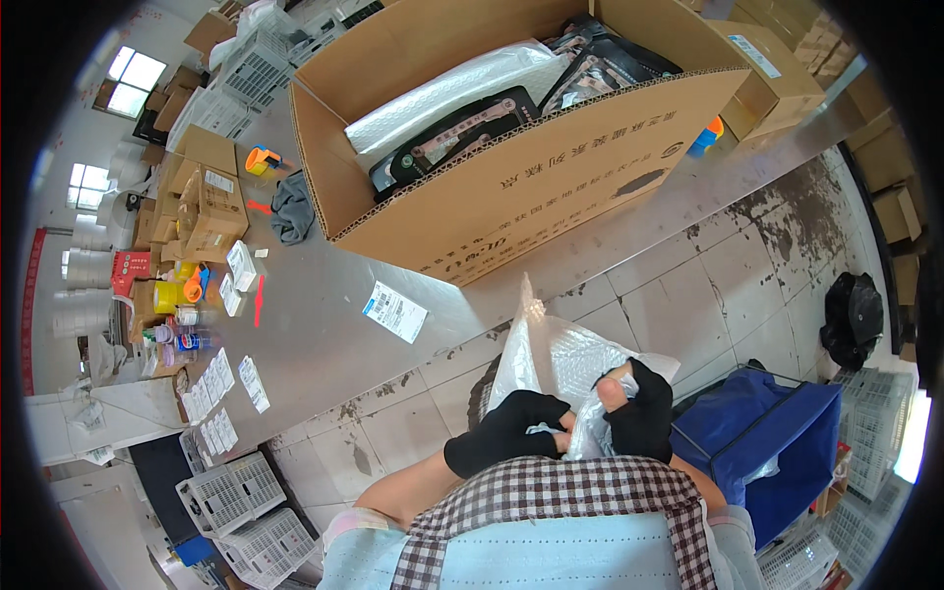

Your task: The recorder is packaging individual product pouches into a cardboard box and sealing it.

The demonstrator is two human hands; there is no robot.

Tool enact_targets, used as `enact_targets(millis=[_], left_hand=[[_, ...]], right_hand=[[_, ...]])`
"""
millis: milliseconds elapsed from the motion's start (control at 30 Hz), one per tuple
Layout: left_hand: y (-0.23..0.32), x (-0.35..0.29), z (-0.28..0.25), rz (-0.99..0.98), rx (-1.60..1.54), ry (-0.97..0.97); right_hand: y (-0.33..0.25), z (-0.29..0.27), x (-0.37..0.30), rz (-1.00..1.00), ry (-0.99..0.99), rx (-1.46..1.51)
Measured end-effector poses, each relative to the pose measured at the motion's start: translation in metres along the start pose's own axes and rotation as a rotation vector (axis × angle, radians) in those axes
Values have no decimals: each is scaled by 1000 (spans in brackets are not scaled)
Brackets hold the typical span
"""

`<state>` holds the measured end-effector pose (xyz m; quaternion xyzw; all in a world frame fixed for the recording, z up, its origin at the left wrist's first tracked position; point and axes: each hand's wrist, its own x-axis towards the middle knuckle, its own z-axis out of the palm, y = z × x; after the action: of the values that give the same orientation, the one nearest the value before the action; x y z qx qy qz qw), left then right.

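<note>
Close to my body I hold a sheet of clear bubble wrap (580, 352) with both hands. My left hand (511, 433), in a black fingerless glove, grips a gathered edge of it. My right hand (634, 413), gloved alike, is closed round a bunched part with the thumb on top. The rest of the wrap spreads loosely beyond my hands, over the floor. Ahead on the metal table (324, 324) stands a large open cardboard box (531, 182). In it lie a silvery bubble-lined bag (442, 93) and several dark printed packages (457, 138).
A white printed label (395, 312) lies near the table edge, with more labels (211, 383) at the left. A grey cloth (292, 208), a tape dispenser (262, 160) and small cartons (208, 206) sit beyond. A blue fabric bin (767, 442) stands at my right, plastic crates (236, 492) at lower left.
</note>
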<state>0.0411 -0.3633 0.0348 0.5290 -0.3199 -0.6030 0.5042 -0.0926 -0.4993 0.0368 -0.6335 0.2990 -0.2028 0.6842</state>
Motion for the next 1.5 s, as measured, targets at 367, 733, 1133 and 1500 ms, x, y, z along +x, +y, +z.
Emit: enact_targets(millis=[367,733,1133,1500], left_hand=[[13,-10,6,-61,82,231],[29,-15,-55,313,830,-25],[17,39,-26,443,681,222],[14,19,3,182,146,188]], right_hand=[[-3,-2,-4,-92,321,71],[-15,-45,24,-323,285,-202],[-43,-13,37,-164,-548,-664],[-17,-1,19,-408,-539,-472]])
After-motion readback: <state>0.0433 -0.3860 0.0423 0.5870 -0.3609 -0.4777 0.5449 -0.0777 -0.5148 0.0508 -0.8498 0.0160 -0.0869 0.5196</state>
